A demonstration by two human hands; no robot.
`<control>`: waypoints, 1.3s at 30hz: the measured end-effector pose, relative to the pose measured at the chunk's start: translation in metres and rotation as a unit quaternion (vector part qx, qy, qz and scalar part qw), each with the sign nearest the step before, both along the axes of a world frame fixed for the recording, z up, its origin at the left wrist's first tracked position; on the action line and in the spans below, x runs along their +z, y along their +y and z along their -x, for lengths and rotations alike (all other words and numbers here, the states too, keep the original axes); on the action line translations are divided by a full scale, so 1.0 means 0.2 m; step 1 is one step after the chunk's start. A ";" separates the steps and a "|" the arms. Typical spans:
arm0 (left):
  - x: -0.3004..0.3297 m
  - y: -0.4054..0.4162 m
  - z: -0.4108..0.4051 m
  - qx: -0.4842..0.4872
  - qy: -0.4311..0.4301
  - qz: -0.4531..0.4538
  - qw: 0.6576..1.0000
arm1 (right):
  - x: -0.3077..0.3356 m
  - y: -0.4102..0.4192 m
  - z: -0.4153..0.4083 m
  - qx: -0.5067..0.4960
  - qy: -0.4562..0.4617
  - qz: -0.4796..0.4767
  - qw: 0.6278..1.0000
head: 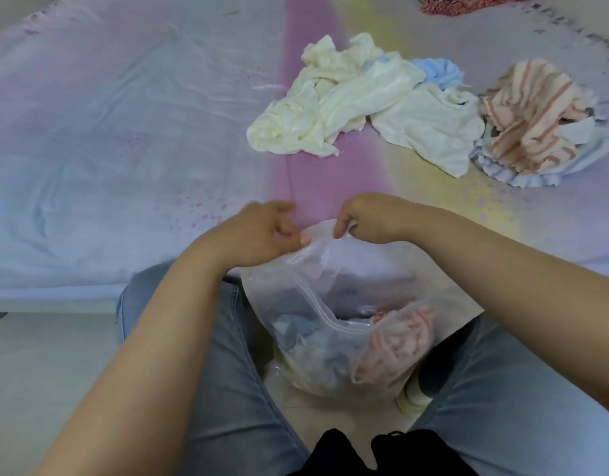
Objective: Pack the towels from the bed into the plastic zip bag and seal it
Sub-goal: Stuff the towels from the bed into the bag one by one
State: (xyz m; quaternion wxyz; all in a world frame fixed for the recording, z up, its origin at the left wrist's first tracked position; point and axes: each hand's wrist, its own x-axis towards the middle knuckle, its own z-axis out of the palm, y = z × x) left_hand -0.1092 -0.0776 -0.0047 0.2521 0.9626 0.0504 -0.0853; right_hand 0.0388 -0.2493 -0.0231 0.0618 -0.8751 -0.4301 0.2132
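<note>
A clear plastic zip bag (347,304) hangs between my knees, its mouth held up at the bed's near edge. Inside it lie a pink striped towel (396,345) and bluish-white cloth (310,341). My left hand (258,235) pinches the bag's top rim on the left. My right hand (368,218) grips the rim on the right. On the bed, cream towels (330,108) lie crumpled beside a white towel (430,128), a light blue towel (437,72) and a peach striped towel (533,115) on a pale blue-white one (523,176).
The bed sheet (124,132) is pastel lilac, pink and yellow, wide and flat to the left. A red-and-white fringed cloth (468,3) lies at the far edge. My legs in grey jeans (227,389) flank the bag above a pale floor (38,372).
</note>
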 end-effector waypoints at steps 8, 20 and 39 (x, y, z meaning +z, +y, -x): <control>-0.13 0.18 -0.09 -0.053 0.151 0.115 0.980 | 0.14 0.22 -0.21 -0.114 0.128 -0.055 0.984; -0.22 0.25 -0.07 -0.045 0.096 0.196 0.975 | -0.07 0.62 -0.45 -0.085 -0.074 -0.094 0.989; -0.23 0.09 0.02 0.018 -0.243 -0.121 0.962 | -0.03 0.40 -0.18 0.065 -0.009 -0.091 0.994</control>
